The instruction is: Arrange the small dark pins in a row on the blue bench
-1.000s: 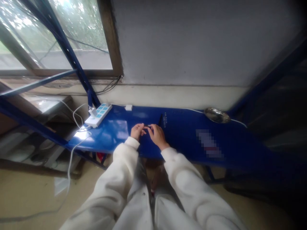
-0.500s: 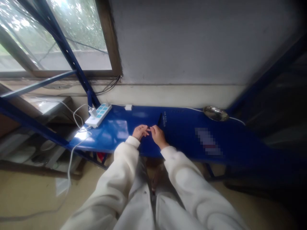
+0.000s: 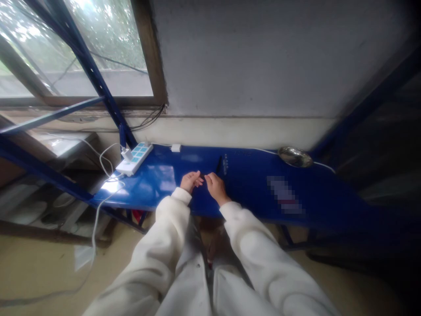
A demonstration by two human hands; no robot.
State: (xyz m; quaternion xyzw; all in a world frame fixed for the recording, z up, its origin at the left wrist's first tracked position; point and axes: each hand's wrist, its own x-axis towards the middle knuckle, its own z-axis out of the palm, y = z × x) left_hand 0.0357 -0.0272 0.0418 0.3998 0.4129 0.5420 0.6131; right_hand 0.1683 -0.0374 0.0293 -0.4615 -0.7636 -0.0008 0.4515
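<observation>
My left hand (image 3: 190, 181) is closed in a pinch above the blue table (image 3: 243, 197), its fingertips turned toward my other hand. Thumb and fingers pressed together, my right hand (image 3: 216, 188) faces it across a narrow gap. Something small and dark seems to sit between the fingertips, too small to name. Just beyond my right hand lies a thin black stick-like item (image 3: 219, 163) on the table. Beside it runs a short row of small, shiny pieces (image 3: 225, 164), their kind unclear.
A white power strip (image 3: 135, 159) with plugs and cables lies at the table's left end. A small white block (image 3: 176, 148) and a shiny oval metal object (image 3: 295, 156) with a white cord sit along the back. Blue metal posts (image 3: 98, 79) frame the sides.
My hands have drawn slightly apart at the fingertips. The pieces on the table stay where they were.
</observation>
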